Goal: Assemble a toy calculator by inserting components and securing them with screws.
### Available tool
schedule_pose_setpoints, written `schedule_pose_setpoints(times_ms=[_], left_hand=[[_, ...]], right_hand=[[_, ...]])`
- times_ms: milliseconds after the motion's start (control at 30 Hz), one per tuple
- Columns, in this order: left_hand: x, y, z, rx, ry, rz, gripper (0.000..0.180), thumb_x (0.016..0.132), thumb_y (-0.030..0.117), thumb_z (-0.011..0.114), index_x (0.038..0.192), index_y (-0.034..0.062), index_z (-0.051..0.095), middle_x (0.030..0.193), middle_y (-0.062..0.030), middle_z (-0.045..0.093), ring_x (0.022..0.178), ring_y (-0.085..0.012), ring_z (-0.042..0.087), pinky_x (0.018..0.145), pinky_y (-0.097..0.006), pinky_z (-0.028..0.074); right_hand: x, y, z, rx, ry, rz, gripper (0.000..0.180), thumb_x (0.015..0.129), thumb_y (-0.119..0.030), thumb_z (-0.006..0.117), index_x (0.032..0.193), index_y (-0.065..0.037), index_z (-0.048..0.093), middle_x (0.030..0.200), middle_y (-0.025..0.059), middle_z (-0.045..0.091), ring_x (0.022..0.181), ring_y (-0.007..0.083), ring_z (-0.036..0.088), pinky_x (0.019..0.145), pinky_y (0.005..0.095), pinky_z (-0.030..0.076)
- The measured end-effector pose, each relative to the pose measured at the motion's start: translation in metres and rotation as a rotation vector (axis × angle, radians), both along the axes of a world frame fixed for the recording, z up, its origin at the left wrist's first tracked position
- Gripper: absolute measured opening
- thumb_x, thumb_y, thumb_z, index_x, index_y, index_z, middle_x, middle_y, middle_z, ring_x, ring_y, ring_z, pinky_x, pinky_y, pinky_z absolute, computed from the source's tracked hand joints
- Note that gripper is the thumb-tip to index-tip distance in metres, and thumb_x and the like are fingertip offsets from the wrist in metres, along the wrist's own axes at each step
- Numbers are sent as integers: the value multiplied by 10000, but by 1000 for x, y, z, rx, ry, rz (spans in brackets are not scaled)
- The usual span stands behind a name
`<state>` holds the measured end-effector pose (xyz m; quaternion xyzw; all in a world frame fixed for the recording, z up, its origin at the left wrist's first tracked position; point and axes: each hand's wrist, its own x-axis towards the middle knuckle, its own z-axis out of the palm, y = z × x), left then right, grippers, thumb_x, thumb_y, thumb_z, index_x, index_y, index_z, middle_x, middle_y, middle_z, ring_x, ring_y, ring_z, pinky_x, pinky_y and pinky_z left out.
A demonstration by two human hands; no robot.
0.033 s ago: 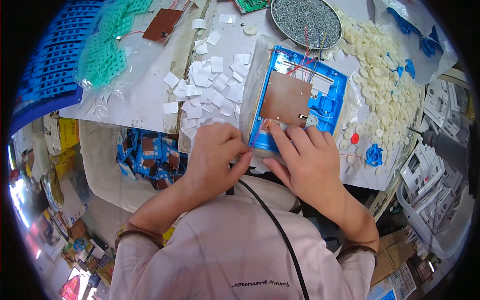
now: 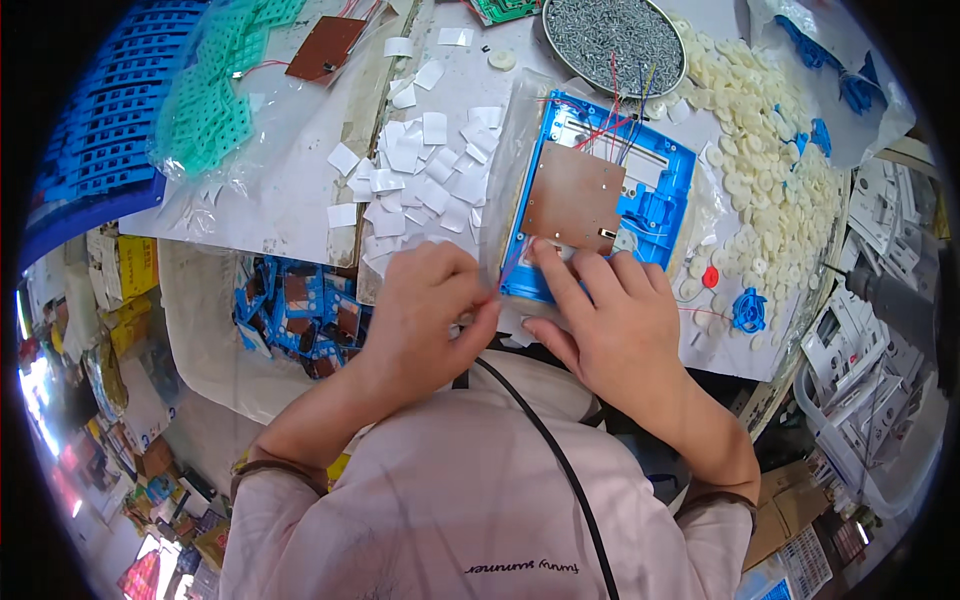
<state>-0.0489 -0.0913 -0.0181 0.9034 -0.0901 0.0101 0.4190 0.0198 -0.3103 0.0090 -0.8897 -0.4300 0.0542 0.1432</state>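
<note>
A blue plastic casing (image 2: 676, 170) lies tilted on the table before me, with a brown circuit board (image 2: 575, 195) inside it. Red and dark blue wires (image 2: 622, 125) rise from the board's far edge. At the casing's near left corner, my left hand (image 2: 430, 305) pinches thin pinkish wires (image 2: 513, 258) between thumb and forefinger. My right hand (image 2: 622, 315) rests over the casing's near edge, its fingers extended and holding nothing. Its index fingertip presses down beside the board's near left corner, where the wires run. What lies under that fingertip is hidden.
A round tray of screws (image 2: 615, 45) stands behind the casing. White paper squares (image 2: 430, 170) lie to the left, cream plastic discs (image 2: 755, 150) to the right. A blue round part (image 2: 748, 310) sits near a screwdriver (image 2: 885, 295). A bin (image 2: 205, 340) holds blue assemblies.
</note>
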Motion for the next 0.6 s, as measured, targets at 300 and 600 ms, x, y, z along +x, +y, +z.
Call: schedule_pose_setpoints(times_ms=[300,600], left_hand=[[40,9,24,-403,-23,55,90,832,-4,723,825,36,644,998,-89,647,786,-160,610,619,-267,470],[48,-6,21,-626,191,38,28,899,-29,651,876,-16,639,955,-90,668,809,-123,617,734,-265,497]], right_hand=[[7,-2,8,-147,69,124,707,823,-352,761,1445,-96,546,1070,35,556,1019,228,548,802,355,431],[24,-29,14,184,174,73,509,808,-150,783,1292,-64,652,1107,79,626,978,253,614,726,367,509]])
